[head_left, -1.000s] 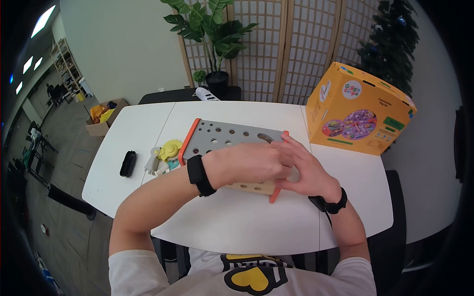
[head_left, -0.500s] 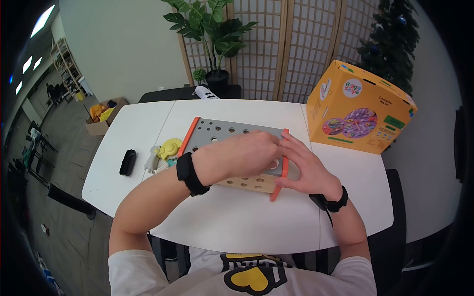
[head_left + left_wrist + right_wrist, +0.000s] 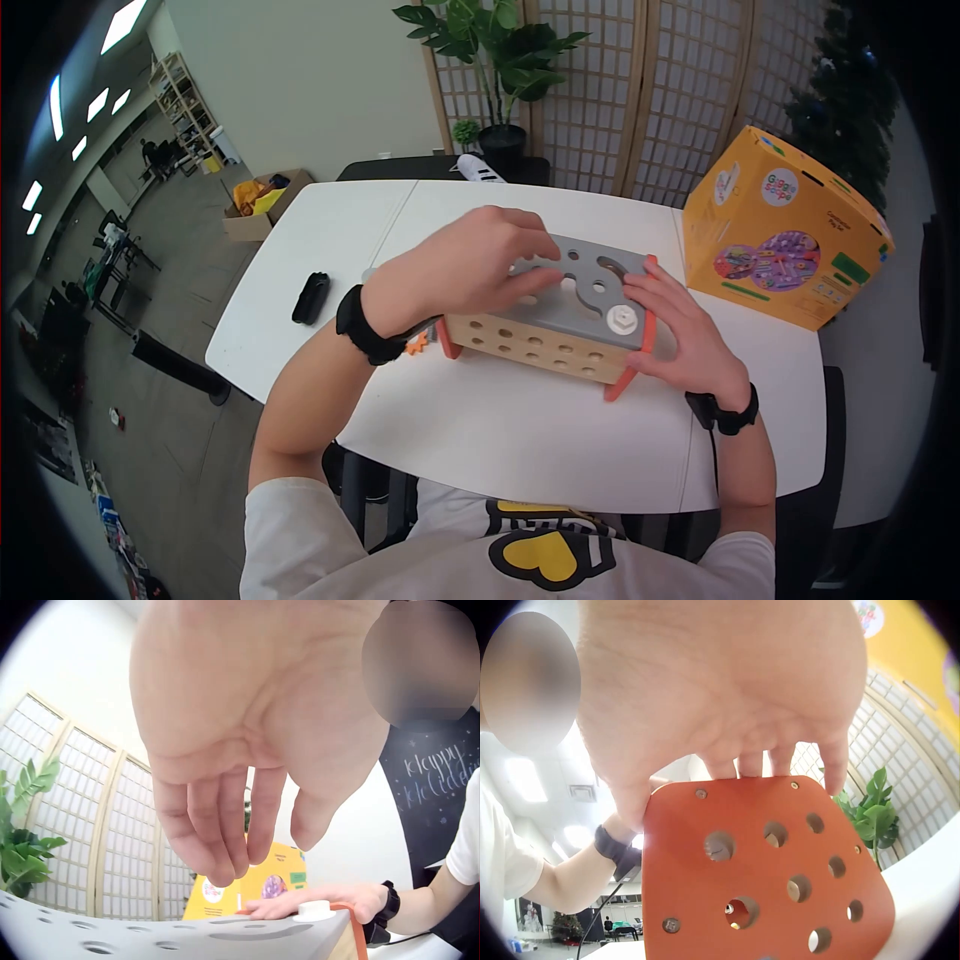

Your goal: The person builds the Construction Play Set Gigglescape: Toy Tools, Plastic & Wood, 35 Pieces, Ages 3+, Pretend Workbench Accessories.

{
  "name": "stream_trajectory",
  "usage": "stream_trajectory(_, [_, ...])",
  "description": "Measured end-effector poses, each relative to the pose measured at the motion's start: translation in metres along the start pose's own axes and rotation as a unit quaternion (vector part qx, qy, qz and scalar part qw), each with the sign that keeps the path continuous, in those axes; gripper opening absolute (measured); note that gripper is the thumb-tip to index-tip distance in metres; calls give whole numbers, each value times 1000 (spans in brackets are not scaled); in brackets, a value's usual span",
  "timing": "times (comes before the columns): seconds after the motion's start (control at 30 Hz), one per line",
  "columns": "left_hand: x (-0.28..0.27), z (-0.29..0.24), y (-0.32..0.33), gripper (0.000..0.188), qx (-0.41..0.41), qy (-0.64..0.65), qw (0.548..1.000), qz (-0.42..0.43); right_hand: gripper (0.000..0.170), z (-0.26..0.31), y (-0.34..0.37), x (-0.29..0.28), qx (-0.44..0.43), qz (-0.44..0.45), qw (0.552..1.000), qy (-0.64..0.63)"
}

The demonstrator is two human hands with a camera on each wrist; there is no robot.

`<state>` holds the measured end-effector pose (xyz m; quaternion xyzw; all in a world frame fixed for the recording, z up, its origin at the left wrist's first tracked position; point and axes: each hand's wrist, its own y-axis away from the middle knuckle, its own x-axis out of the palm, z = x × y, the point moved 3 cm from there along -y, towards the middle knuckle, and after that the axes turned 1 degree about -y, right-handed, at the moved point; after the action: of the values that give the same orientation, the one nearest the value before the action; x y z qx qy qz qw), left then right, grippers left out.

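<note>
A toy workbench (image 3: 545,350) stands on the table, with a grey holed top, pale wooden front and orange end panels. My right hand (image 3: 690,335) grips its right end panel (image 3: 769,862), the thumb at the front edge and the fingers over the top edge. In the grey top near that end sits a white bolt (image 3: 622,320) with a hexagon mark on its round head. Over the left part of the top hovers my left hand (image 3: 465,262), palm down, fingers loosely bent and nothing held. It hides that part of the bench in the head view.
An orange gear-like piece (image 3: 416,345) lies by the bench's left leg. Farther left is a black case (image 3: 311,298). A large yellow box (image 3: 790,235) stands at the back right of the table. A potted plant (image 3: 502,140) is beyond the far edge.
My left hand has moved left from the bench's right end, uncovering the white bolt. My right hand stays on the end panel. The head view has turned left, and the yellow pieces are now hidden.
</note>
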<state>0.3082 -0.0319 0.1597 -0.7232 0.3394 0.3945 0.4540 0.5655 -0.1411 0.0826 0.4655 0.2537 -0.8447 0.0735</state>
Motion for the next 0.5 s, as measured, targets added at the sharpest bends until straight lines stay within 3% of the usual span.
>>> stream_trajectory(0.17, [-26,27,46,14,-155,-85,983,-40,70,-5,2,-1,18,5,1000,-5])
stream_trajectory(0.33, [-13,68,94,12,-278,-122,953,16,70,-7,4,-2,33,9,999,-13])
stream_trajectory(0.5, [18,98,134,20,-319,-102,935,116,70,-7,4,-3,41,14,999,-25])
